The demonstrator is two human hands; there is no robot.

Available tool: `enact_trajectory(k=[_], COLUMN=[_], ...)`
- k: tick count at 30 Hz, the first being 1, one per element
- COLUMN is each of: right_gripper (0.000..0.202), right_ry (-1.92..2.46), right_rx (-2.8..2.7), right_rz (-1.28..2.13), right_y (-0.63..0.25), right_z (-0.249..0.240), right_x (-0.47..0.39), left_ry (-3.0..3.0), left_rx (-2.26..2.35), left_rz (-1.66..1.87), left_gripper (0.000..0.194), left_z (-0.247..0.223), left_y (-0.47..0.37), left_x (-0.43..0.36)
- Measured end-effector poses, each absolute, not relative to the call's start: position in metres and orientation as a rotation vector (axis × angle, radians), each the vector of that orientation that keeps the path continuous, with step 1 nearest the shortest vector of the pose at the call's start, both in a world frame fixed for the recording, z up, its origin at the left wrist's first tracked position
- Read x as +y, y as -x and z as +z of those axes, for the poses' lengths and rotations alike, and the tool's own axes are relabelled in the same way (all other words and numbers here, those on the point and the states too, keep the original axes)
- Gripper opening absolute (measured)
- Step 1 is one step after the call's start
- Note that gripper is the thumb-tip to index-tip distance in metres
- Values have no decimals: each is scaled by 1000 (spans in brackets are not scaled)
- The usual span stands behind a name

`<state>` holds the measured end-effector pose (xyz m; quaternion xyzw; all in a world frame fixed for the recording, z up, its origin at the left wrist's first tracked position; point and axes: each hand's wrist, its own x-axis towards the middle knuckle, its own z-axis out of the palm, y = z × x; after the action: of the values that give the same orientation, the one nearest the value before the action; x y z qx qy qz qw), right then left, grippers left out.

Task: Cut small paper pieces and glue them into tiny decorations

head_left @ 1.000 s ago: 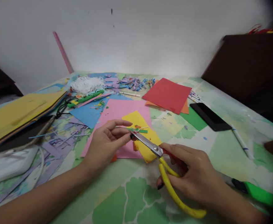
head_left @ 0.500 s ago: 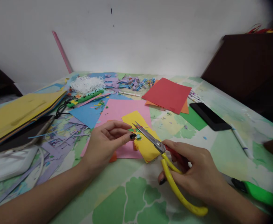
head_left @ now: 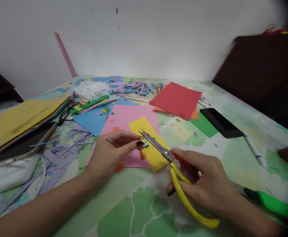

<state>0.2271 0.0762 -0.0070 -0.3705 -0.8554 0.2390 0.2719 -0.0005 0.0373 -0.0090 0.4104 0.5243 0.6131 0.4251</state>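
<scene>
My right hand grips a pair of scissors with yellow and red handles, the blades pointing up and left with a narrow gap at the tips. Beside those tips, my left hand has its thumb and fingertips pinched on something small and colourful that I cannot make out. Under the blades lies a yellow paper strip, which rests on a pink sheet. Small coloured bits and an orange piece show around my left fingertips. Part of another orange piece is by my left wrist.
Red paper, a black phone and a marker lie right. A green-handled tool is by my right forearm. Left are yellow sheets, purple scraps and a white device. White string lies behind.
My left fingertips have shifted very slightly right, closer to the blades. The scissor blades look a little closer together. The rest looks the same.
</scene>
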Motion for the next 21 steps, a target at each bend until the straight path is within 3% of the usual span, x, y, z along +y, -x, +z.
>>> enact_trajectory(k=[9,21], right_gripper=[51,49], right_ry=[1023,1003], right_rx=[-2314,-2319], right_rz=[631,649], right_y=[-228,-228], right_z=[-8,-7], right_x=[78,79], left_ry=[-759,-934], left_rx=[1140,1246], left_rz=[1490,1520], left_gripper=[11,10], left_z=[-12,-14], left_y=[2,3], left_x=[41,41])
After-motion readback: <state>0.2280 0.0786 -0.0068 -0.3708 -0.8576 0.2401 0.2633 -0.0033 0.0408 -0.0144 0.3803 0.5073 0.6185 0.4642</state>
